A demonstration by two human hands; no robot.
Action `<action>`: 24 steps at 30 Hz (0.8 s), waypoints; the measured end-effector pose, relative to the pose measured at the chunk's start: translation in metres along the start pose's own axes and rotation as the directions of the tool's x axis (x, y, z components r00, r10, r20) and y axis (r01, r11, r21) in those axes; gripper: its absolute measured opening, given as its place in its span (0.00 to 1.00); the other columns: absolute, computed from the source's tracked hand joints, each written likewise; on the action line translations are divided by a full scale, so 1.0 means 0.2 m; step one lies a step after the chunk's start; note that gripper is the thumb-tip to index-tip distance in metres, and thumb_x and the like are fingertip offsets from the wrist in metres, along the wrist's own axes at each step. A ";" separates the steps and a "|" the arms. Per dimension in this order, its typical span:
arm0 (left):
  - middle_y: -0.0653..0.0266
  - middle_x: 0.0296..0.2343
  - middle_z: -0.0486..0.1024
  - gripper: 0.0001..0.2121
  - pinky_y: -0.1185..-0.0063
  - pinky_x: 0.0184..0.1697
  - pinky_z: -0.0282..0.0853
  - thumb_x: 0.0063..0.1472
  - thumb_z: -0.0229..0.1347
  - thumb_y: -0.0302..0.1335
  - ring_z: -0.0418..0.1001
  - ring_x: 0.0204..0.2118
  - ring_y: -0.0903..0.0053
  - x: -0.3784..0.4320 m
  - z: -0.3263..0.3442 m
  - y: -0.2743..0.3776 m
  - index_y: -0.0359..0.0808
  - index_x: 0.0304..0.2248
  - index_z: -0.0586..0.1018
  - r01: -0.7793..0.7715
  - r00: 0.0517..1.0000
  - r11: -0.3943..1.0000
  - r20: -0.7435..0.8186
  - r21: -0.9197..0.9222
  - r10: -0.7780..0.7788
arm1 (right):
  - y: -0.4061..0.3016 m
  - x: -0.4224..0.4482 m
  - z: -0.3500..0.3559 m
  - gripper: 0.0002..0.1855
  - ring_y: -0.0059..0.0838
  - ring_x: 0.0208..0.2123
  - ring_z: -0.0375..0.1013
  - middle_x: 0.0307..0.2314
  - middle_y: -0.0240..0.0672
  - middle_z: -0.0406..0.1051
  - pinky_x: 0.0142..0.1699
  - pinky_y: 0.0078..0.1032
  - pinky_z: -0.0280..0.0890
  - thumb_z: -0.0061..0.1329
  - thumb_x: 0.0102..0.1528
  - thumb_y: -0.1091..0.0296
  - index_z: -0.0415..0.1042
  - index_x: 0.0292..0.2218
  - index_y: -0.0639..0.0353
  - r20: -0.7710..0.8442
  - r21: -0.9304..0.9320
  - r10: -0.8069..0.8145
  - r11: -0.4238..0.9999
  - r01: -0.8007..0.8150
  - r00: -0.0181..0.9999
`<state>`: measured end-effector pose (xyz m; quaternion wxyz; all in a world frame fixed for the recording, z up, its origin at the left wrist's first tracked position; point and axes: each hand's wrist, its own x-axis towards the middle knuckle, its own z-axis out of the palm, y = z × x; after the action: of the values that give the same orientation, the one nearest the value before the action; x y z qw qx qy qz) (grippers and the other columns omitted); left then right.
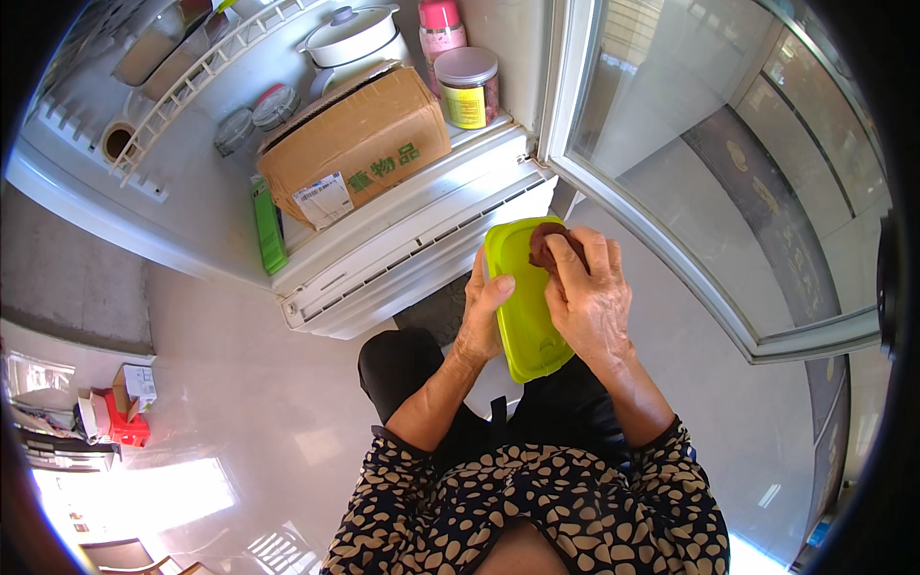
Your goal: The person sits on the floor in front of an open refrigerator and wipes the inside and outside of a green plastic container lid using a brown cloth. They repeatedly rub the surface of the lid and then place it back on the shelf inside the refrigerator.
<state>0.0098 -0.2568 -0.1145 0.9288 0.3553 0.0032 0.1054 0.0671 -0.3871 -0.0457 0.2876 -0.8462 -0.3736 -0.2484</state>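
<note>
My left hand (487, 305) grips a lime-green plastic container lid or shallow tray (526, 316) by its left side, thumb over the rim. Bunched under the fingers of my right hand (591, 291), a reddish-brown cloth (550, 244) presses on the upper right of the green plastic. Both hands are above my lap, in front of an open glass-doored fridge. On the fridge floor stands a cardboard box (381, 136) with printed writing and a label. Beside it are a lidded jar (467, 90), a pink bottle (440, 43) and a white lidded pot (353, 43).
The open glass door (690, 165) extends to the right. A white wire rack (208, 65) holds containers at upper left, with glass jars (275, 106) below it. A green carton (267, 226) leans by the box. A red stool (128, 424) stands far left.
</note>
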 end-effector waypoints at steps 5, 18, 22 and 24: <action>0.56 0.50 0.64 0.41 0.70 0.55 0.63 0.54 0.58 0.41 0.65 0.52 0.69 -0.02 0.01 0.00 0.38 0.60 0.49 -0.013 0.999 0.998 -0.031 0.069 0.015 | -0.01 -0.04 0.00 0.23 0.41 0.37 0.68 0.38 0.39 0.65 0.36 0.34 0.70 0.51 0.40 0.78 0.72 0.42 0.58 -0.062 0.055 0.096 0.994 -0.093 0.993; 0.55 0.49 0.66 0.40 0.72 0.56 0.60 0.60 0.31 0.63 0.65 0.52 0.71 -0.01 0.01 0.08 0.36 0.59 0.55 0.014 1.000 0.958 -0.018 0.288 -0.009 | -0.02 -0.05 0.06 0.24 0.41 0.40 0.67 0.40 0.42 0.65 0.44 0.32 0.65 0.52 0.38 0.84 0.75 0.41 0.61 -0.065 0.631 -0.207 0.749 0.201 0.976; 0.55 0.50 0.65 0.37 0.73 0.57 0.59 0.64 0.28 0.59 0.65 0.52 0.71 -0.02 0.01 0.05 0.36 0.59 0.55 -0.002 0.998 0.963 -0.053 0.270 0.017 | -0.03 -0.03 0.05 0.25 0.38 0.41 0.66 0.41 0.36 0.63 0.43 0.31 0.67 0.54 0.38 0.80 0.76 0.42 0.56 -0.131 0.446 -0.283 0.839 0.312 0.950; 0.56 0.50 0.66 0.35 0.74 0.57 0.58 0.65 0.28 0.57 0.65 0.52 0.71 0.00 -0.04 0.01 0.36 0.59 0.56 -0.062 0.995 0.916 -0.042 0.397 0.086 | -0.06 0.03 0.06 0.23 0.37 0.40 0.65 0.41 0.33 0.63 0.40 0.30 0.69 0.55 0.39 0.76 0.76 0.41 0.53 -0.162 0.263 -0.296 0.906 0.331 0.941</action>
<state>0.0093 -0.2502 -0.1188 0.8329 0.5320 0.0379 0.1480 0.0643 -0.3692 -0.0468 0.3848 -0.7082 -0.5191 -0.2844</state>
